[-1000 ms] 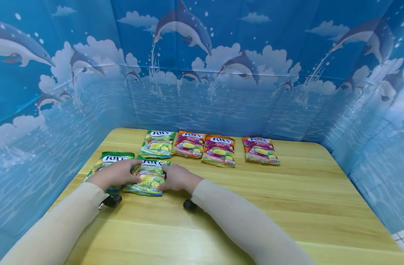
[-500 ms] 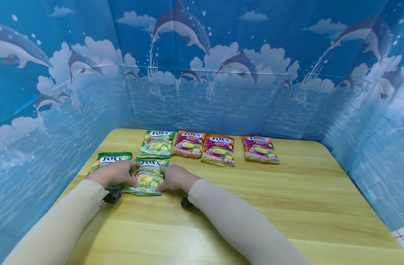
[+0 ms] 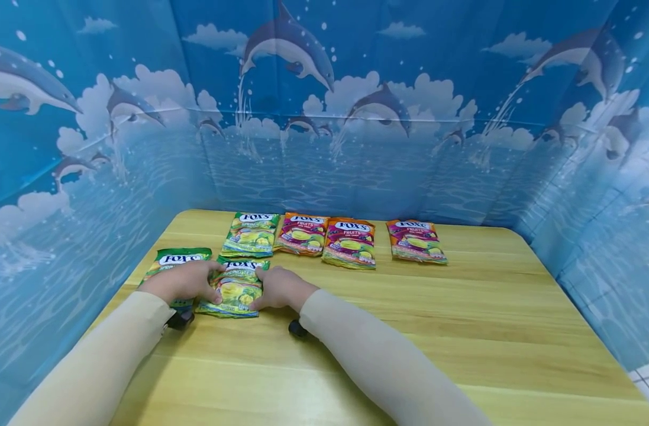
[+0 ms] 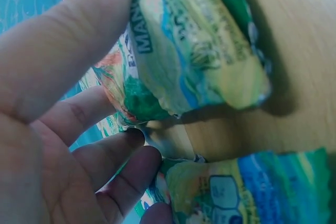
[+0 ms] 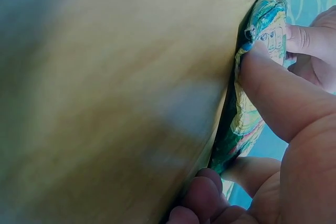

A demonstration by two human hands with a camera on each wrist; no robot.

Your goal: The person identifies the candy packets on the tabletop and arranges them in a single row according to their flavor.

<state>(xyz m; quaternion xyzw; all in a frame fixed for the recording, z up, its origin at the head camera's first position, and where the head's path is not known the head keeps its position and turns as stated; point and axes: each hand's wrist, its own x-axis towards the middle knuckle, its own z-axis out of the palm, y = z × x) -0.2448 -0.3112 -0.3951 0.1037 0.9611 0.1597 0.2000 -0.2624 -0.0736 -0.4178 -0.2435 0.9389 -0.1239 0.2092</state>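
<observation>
A green and yellow candy bag [image 3: 236, 290] lies on the wooden table between two hands. On its left edge the left hand [image 3: 188, 281] has thumb and fingers, and in the left wrist view that hand's thumb [image 4: 68, 40] presses the bag [image 4: 178, 51]. From the other side the right hand [image 3: 281, 289] grips the right edge; the right wrist view shows its thumb [image 5: 283, 93] against the bag's side [image 5: 247, 114]. Another green bag [image 3: 183, 257] lies partly under the left hand, close beside the first.
Behind the hands lie a green bag [image 3: 251, 235] and two orange and purple bags [image 3: 302, 234] [image 3: 349, 243] side by side. A third orange and purple bag [image 3: 417, 241] lies apart to the right. A dolphin-printed curtain [image 3: 324, 165] surrounds the table [image 3: 409, 319].
Both hands and the bag between them have barely moved. The head view has shifted slightly.
</observation>
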